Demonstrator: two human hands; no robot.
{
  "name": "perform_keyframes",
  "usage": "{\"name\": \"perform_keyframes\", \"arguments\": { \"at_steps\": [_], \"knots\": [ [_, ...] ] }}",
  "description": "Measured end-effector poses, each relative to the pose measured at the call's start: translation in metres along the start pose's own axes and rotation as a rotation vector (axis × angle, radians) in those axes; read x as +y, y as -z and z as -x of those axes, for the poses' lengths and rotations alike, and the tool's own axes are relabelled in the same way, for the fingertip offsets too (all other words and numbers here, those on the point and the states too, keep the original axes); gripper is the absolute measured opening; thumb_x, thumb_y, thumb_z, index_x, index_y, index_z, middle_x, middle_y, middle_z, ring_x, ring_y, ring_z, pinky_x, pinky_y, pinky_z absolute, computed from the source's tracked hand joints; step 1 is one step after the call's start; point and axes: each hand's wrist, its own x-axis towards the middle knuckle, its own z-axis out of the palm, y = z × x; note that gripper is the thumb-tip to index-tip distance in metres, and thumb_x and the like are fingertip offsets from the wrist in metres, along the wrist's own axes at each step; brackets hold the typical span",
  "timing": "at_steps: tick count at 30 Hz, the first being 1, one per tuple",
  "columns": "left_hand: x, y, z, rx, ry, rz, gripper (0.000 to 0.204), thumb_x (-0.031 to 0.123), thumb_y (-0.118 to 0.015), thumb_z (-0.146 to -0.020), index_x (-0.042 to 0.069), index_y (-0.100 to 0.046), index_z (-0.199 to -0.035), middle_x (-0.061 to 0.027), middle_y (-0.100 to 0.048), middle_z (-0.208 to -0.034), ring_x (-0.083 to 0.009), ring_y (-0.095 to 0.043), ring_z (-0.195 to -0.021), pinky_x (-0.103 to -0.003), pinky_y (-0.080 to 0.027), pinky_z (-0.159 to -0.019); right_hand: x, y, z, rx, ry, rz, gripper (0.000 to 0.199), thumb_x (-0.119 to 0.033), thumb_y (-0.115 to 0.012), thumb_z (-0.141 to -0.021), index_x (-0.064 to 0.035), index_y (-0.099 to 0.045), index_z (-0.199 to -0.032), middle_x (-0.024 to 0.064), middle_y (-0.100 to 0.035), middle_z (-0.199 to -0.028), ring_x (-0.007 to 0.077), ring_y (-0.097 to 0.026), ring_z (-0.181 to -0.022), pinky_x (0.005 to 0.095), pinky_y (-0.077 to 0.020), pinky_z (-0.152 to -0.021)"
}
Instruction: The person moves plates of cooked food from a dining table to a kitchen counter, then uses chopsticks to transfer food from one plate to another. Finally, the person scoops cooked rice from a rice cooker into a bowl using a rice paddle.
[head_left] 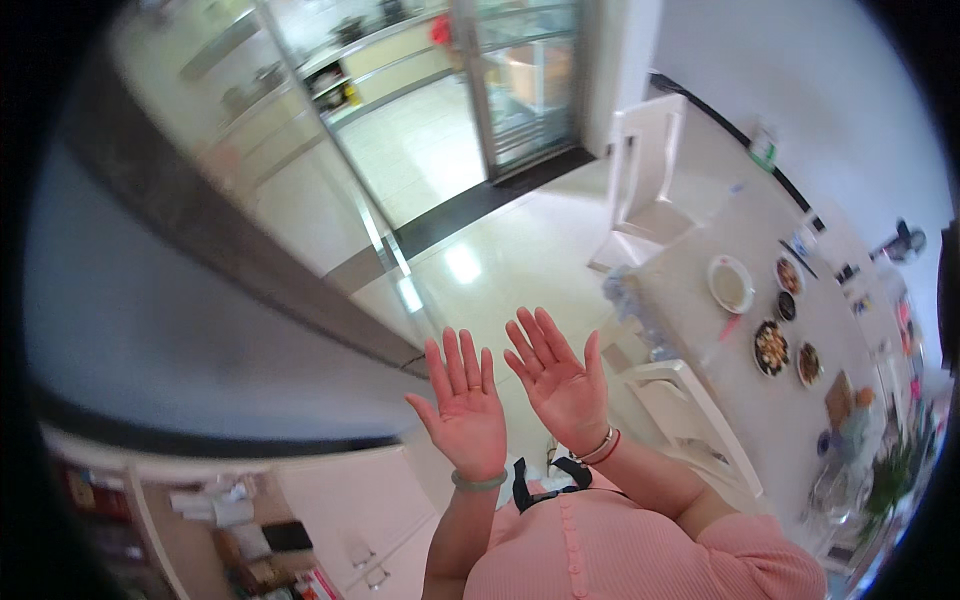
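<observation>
Both palms are turned up in front of my chest, with nothing in either. My left hand (467, 410) is open, its fingers stretched and the thumb out to the left. A pale green bangle (480, 482) circles that wrist. Beside it, a small gap apart, my right hand (562, 390) is open too, fingers extended and thumb to the right. Around the right wrist sit a light bracelet and a red cord (602, 450). Neither hand touches anything; a white chair (690, 415) stands nearest to the right one.
To the right a dining table (680, 300) bears a white bowl (731, 284), several dishes of food (771, 348) and a leafy plant (890, 478). Another white chair (650, 185) stands beyond. Ahead, a glass sliding door (530, 90) opens onto a kitchen. A white cabinet (350, 510) holding small items is at lower left.
</observation>
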Motion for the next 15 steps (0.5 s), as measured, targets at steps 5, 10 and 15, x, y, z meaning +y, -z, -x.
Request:
{"name": "perform_keyframes", "arguments": {
  "at_steps": [5, 10, 15],
  "knots": [
    [-0.083, -0.017, -0.027, -0.134, 0.242, -0.011, 0.070, 0.060, -0.028, -0.099, 0.014, -0.026, -0.151, -0.0070, -0.026, -0.157, -0.0243, -0.023, -0.145, -0.044, -0.021, -0.118, -0.073, 0.022, 0.004, 0.061, 0.225, -0.023, 0.071, -0.059, -0.022, -0.100, -0.0081, -0.030, -0.149, 0.0086, -0.029, -0.156, 0.0253, -0.026, -0.144, 0.0400, -0.0214, -0.118],
    [-0.152, -0.028, -0.056, -0.188, 0.494, -0.006, 0.070, 0.060, -0.028, -0.099, 0.013, -0.027, -0.151, -0.0073, -0.027, -0.157, -0.0244, -0.025, -0.144, -0.044, -0.022, -0.117, -0.126, 0.042, -0.002, 0.117, 0.485, -0.028, 0.070, -0.058, -0.023, -0.100, -0.0072, -0.032, -0.148, 0.0100, -0.030, -0.155, 0.0276, -0.027, -0.143, 0.0437, -0.0207, -0.118],
    [-0.210, -0.032, -0.100, -0.210, 0.721, 0.007, 0.070, 0.060, -0.028, -0.099, 0.013, -0.028, -0.151, -0.0073, -0.030, -0.155, -0.0243, -0.027, -0.143, -0.044, -0.023, -0.117, -0.165, 0.066, -0.026, 0.216, 0.685, -0.039, 0.069, -0.057, -0.025, -0.100, -0.0066, -0.033, -0.147, 0.0105, -0.033, -0.153, 0.0289, -0.029, -0.142, 0.0461, -0.0217, -0.118]
  ]
}}
